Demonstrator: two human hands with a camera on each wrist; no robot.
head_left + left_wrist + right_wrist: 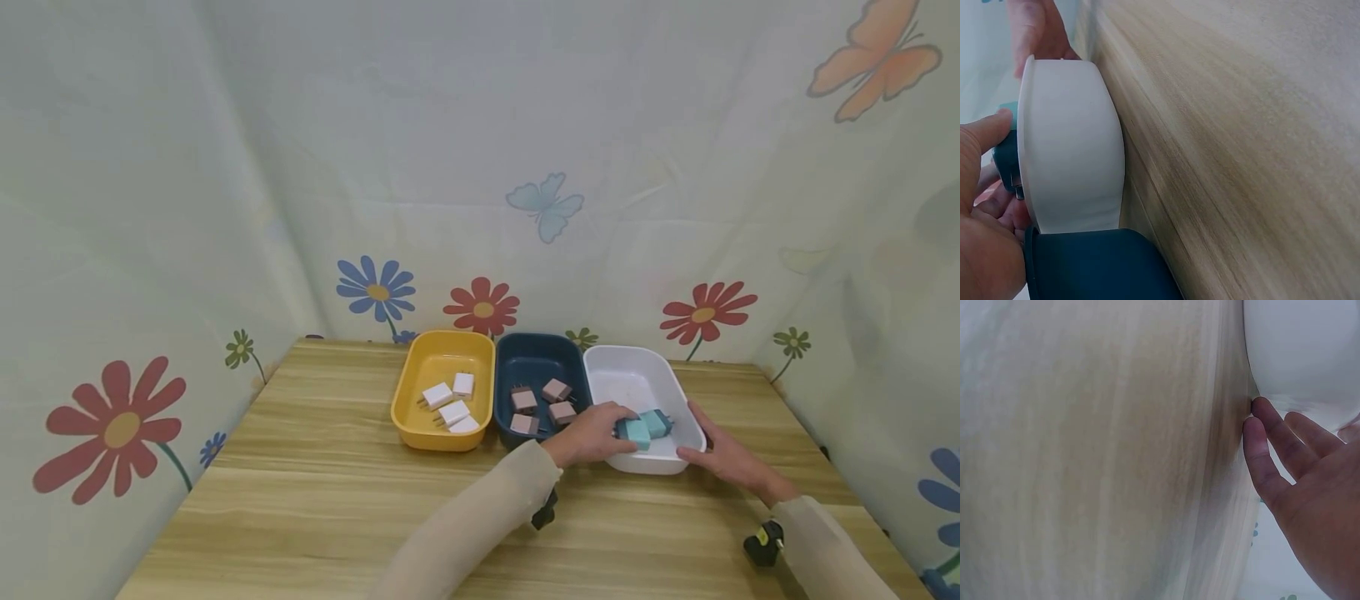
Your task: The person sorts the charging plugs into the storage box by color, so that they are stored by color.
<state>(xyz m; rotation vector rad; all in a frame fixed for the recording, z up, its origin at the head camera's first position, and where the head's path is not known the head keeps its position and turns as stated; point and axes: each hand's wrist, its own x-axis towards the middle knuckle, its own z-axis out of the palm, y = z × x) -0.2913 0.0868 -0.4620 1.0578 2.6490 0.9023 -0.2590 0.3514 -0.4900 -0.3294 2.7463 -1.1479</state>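
Observation:
My left hand (pixel 594 433) reaches over the near left edge of the white bin (pixel 626 386) and pinches a teal charger plug (pixel 637 434) between thumb and fingers. In the left wrist view this charger plug (pixel 1006 157) shows at rim height, its dark end and metal prongs toward the fingers. Another teal charger plug (pixel 657 423) lies inside the white bin, right beside the held one. My right hand (pixel 722 455) touches the bin's right side with extended fingers, its thumb at the near right corner. In the right wrist view its fingertips (pixel 1260 406) rest against the bin's outer wall.
A dark blue bin (pixel 540 343) with several pinkish charger plugs (pixel 523 402) stands against the white bin's left side. Left of that is a yellow bin (pixel 401 408) holding several white charger plugs (pixel 437 395). All stand on a wooden table (pixel 315 483) before a flowered cloth backdrop (pixel 420 167).

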